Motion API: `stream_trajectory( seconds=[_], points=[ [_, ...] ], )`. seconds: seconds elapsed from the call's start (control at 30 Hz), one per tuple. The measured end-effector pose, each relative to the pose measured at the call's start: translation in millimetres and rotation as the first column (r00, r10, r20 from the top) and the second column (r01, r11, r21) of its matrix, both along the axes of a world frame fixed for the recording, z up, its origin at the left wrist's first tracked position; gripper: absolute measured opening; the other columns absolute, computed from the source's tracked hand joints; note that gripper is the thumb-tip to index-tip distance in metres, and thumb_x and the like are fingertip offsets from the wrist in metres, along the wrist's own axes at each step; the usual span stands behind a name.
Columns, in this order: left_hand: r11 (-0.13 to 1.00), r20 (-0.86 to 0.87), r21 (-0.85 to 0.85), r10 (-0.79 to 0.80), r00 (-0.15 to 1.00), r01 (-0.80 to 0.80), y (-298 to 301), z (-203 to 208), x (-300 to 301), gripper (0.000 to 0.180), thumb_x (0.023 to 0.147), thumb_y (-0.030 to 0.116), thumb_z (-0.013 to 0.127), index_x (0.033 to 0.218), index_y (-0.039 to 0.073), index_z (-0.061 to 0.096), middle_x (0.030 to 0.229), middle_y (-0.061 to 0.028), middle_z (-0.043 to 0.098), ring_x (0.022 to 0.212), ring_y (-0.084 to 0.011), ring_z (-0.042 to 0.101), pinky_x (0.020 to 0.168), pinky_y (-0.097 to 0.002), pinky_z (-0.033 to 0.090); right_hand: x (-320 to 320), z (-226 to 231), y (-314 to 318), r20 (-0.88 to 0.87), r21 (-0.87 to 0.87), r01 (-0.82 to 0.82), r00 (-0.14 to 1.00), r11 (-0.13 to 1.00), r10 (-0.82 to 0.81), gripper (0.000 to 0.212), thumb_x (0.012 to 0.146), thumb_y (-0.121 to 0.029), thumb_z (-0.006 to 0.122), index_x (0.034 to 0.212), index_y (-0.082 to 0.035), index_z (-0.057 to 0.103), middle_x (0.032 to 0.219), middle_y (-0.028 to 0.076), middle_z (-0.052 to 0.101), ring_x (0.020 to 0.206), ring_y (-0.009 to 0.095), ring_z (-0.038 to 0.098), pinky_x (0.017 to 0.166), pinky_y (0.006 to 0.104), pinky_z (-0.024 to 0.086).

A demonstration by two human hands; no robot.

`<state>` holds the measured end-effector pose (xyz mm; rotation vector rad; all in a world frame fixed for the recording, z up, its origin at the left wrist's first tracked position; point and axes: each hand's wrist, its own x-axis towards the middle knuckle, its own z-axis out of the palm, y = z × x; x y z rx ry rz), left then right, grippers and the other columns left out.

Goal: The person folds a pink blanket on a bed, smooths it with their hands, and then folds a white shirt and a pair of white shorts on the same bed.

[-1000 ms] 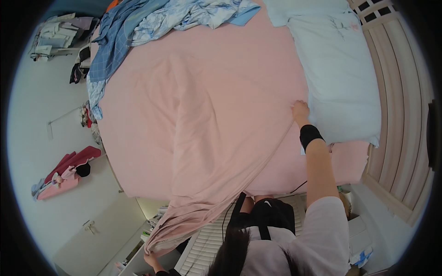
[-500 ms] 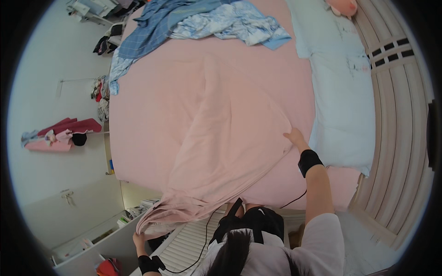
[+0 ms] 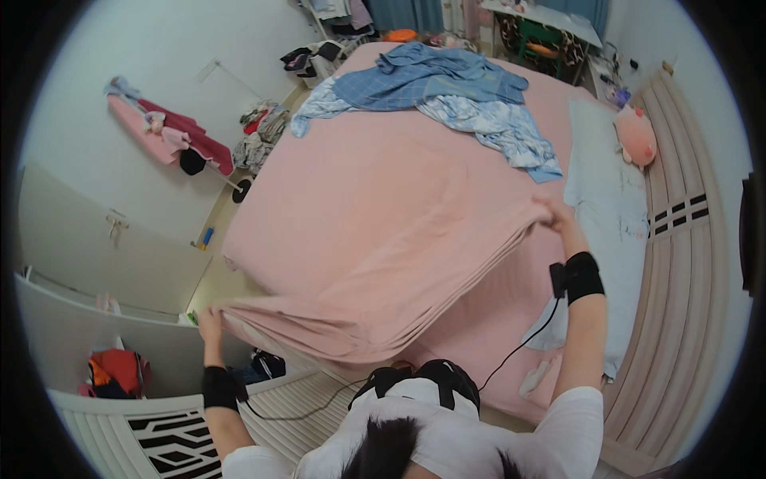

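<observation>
A pale pink blanket point(image 3: 375, 319) hangs stretched between my two hands, its near edge gathered in layered folds and sagging in the middle. My left hand point(image 3: 209, 323) grips one corner beyond the bed's near left side. My right hand point(image 3: 556, 214) is closed on the other end of that edge, raised above the bed near the pillows. The far part of the blanket spreads over the pink bed sheet point(image 3: 319, 168), and the two colours nearly blend. Each wrist wears a black band with a cable.
A rumpled blue quilt point(image 3: 447, 84) lies across the bed's far end. Light blue pillows point(image 3: 610, 231) line the right side by the wooden headboard point(image 3: 694, 263), with a pink plush toy point(image 3: 636, 137) on top. A white slatted panel point(image 3: 120, 423) stands at lower left.
Both hands have lifted the blanket's near edge, the left moving outward and up, the right farther forward. The view has tilted up, showing more of the room's far end.
</observation>
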<state>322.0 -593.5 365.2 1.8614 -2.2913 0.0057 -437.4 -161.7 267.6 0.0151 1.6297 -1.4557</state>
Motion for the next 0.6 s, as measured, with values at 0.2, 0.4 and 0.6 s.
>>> stream_trajectory(
  seconds=[0.2,0.4,0.6],
  points=[
    [0.945,-0.354,-0.313,-0.211,0.911,0.097,-91,135,45,0.036,0.084,0.028,0.046,0.091,-0.005,0.06,0.077,-0.0212,0.061,0.071,-0.0326,0.059,0.065,-0.0399,0.043,-48,157,38,0.002,-0.516,0.35,0.913,0.782,-0.407,0.021,0.087,-0.023,0.052,0.093,-0.003,0.055,0.084,0.008,0.063,0.071,0.019,0.062,0.059,0.0308,0.053],
    [0.881,-0.41,-0.464,-0.119,0.904,-0.094,-142,275,52,0.043,0.087,0.037,0.038,0.095,0.0,0.059,0.075,-0.0157,0.06,0.07,-0.0334,0.057,0.065,-0.0392,0.043,-68,278,145,-0.283,-0.646,0.29,0.768,0.706,-0.575,0.024,0.089,-0.023,0.045,0.09,-0.003,0.059,0.086,0.008,0.064,0.077,0.018,0.063,0.065,0.0277,0.053],
    [0.716,-0.454,-0.648,-0.092,0.886,-0.258,-202,352,72,0.047,0.086,0.039,0.036,0.114,0.007,0.054,0.109,-0.0165,0.058,0.097,-0.0333,0.056,0.082,-0.038,0.043,-50,437,259,-0.531,-0.59,0.361,0.5,0.722,-0.684,0.038,0.089,-0.033,0.046,0.104,0.001,0.055,0.093,0.009,0.06,0.08,0.018,0.059,0.07,0.0287,0.052]
  ],
)
